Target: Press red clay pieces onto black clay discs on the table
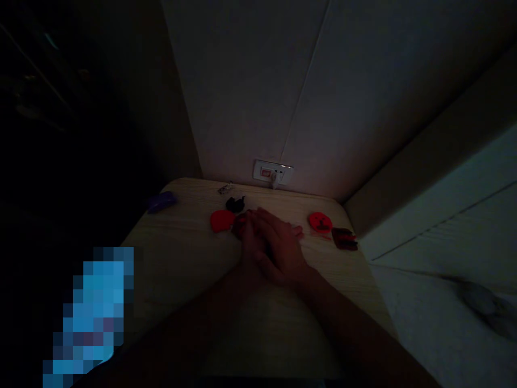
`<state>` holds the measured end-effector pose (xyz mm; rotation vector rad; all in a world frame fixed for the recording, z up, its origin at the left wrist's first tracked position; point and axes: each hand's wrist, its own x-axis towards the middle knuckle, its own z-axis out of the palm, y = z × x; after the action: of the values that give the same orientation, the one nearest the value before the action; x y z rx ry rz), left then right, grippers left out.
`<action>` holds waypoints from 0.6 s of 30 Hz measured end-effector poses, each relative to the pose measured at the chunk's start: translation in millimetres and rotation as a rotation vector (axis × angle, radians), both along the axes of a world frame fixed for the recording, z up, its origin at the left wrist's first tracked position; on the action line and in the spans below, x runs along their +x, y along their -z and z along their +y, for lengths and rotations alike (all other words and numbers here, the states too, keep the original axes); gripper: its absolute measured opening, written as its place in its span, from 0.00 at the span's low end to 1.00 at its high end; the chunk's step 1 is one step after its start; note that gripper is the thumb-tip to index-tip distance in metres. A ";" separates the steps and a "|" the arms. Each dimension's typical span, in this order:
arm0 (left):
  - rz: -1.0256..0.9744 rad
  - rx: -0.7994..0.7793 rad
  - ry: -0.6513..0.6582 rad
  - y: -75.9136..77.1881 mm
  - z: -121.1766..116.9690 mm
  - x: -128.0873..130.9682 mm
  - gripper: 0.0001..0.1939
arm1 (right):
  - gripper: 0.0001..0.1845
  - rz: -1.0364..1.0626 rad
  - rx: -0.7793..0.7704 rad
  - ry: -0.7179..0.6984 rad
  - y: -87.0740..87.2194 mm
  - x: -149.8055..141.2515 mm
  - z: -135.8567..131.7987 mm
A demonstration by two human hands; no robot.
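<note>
My left hand (251, 240) and my right hand (280, 245) are pressed together above the table, fingers straight and close together. The right one lies partly over the left. Whatever sits between the palms is hidden. Just left of my fingertips are a flat red clay-like piece (221, 221) and a dark red piece (239, 226), partly covered by my left hand. A black lump (235, 204) lies behind them. Beside my right hand a small reddish piece (298, 231) shows. Further right lies a red disc (321, 222) with dark marks on top.
The wooden table (181, 242) stands against a wall with a socket plate (266, 171). On it lie a purple packet (161, 201) at the left corner, a crumpled wrapper (225, 188) at the back and a dark red wrapper (344, 238) at the right. A pixelated blue patch (97, 307) glows lower left.
</note>
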<state>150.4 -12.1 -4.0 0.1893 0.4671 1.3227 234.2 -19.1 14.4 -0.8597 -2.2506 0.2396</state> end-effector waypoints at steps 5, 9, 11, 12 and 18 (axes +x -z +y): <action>0.057 0.091 -0.277 -12.6 -19.3 22.6 0.35 | 0.41 -0.129 0.023 -0.022 -2.6 -4.0 -1.3; 0.119 0.155 -0.335 -20.0 -33.8 30.2 0.39 | 0.42 -0.209 -0.001 0.037 -3.3 -7.4 -1.8; 0.081 0.169 -0.288 -19.9 -36.2 27.7 0.40 | 0.42 -0.237 0.001 0.064 -3.4 -7.9 -1.3; 0.054 0.163 -0.244 -19.0 -36.6 25.9 0.39 | 0.43 -0.245 0.004 0.077 -3.5 -7.9 -1.0; 0.065 0.102 -0.199 -11.5 -27.3 21.0 0.35 | 0.44 -0.216 -0.021 0.088 -4.7 -6.4 -0.7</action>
<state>171.4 -39.4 7.5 0.2768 0.4833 1.5405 227.8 -19.8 19.0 -1.0356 -2.4044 0.1350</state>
